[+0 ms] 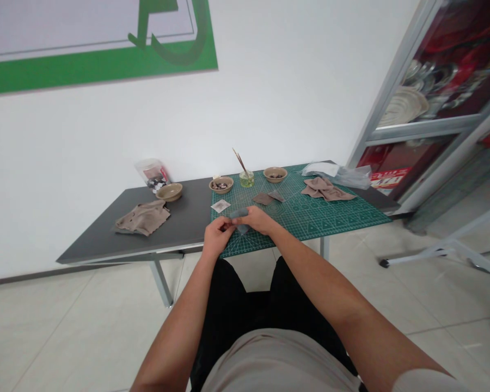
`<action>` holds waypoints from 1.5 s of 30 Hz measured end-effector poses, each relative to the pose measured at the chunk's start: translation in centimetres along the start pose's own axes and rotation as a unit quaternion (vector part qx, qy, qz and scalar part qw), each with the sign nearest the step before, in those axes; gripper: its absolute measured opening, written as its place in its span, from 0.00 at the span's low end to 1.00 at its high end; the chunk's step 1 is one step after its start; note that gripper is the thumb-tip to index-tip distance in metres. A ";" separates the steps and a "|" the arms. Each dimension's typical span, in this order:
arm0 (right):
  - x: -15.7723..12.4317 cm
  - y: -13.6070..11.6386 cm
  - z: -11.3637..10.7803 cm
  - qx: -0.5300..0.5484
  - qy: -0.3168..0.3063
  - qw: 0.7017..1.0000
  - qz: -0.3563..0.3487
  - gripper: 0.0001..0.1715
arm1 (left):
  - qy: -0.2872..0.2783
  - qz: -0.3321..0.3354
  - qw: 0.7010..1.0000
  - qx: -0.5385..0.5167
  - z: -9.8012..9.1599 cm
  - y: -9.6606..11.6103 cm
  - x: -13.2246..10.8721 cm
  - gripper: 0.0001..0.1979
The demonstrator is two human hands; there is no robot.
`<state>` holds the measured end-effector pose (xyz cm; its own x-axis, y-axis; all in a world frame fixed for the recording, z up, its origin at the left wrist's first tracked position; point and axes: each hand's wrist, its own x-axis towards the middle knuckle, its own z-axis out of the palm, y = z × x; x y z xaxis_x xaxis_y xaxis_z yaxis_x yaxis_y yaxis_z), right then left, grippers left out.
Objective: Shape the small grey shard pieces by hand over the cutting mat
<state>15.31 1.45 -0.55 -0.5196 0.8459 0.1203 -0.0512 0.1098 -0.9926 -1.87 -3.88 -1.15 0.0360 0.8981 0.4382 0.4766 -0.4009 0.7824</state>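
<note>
Over the front edge of the green cutting mat (335,215), both hands meet at a small grey, rounded object (240,213) whose kind I cannot make out. My right hand (256,219) is closed on it from the right, thumb across its near side. Fingers of my left hand (218,234) are pinched together against its left side; whatever is between them is too small to see. Just beyond lie a small white square packet (220,206) and two brownish square pieces (263,198), the second one greyer.
Behind stand a glass jar (246,179) with thin sticks, a bowl of dark bits (221,185), another bowl (275,174) and a third bowl (170,192). Brown cloths (142,219) lie left and right. A plastic bag (343,175) rests at the right, a clear pouch (153,173) at the left.
</note>
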 end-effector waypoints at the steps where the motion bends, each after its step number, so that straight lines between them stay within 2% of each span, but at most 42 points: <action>1: 0.0 0.0 0.0 -0.008 -0.002 1.000 0.002 0.25 | 0.002 0.009 1.000 0.008 0.0 0.0 0.0 0.05; 7: 0.0 -0.4 0.0 -0.031 -0.037 0.999 0.013 0.25 | -0.004 0.024 0.998 0.064 -0.1 0.0 0.0 0.07; 14: 0.1 -0.1 0.1 0.042 -0.033 0.998 0.022 0.27 | 0.015 0.022 1.000 0.010 0.0 -0.2 0.0 0.07; 21: 0.2 0.3 0.1 0.019 -0.036 0.999 0.008 0.25 | 0.001 0.019 0.999 0.040 -0.2 0.1 -0.1 0.10; 30: 0.2 0.4 -0.2 0.061 -0.038 0.997 0.019 0.27 | 0.018 0.001 0.999 -0.026 -0.1 -0.2 0.0 0.07; 38: 0.1 0.4 -0.1 0.036 -0.042 0.998 0.019 0.26 | 0.015 0.040 0.999 0.023 0.0 -0.2 -0.1 0.08; 42: 0.2 0.6 -0.1 0.053 -0.028 0.998 0.015 0.26 | 0.031 0.017 0.999 -0.022 0.2 -0.4 0.0 0.06; 45: 0.2 0.6 -0.3 0.066 -0.019 0.998 0.003 0.24 | 0.041 -0.015 0.997 -0.058 0.2 -0.5 0.1 0.08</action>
<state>15.43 1.88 -1.10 -0.5512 0.8261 0.1167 -0.1591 0.0332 -0.9867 -1.96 -3.57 -1.61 -0.0514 0.8941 0.4450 0.3713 -0.3965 0.8396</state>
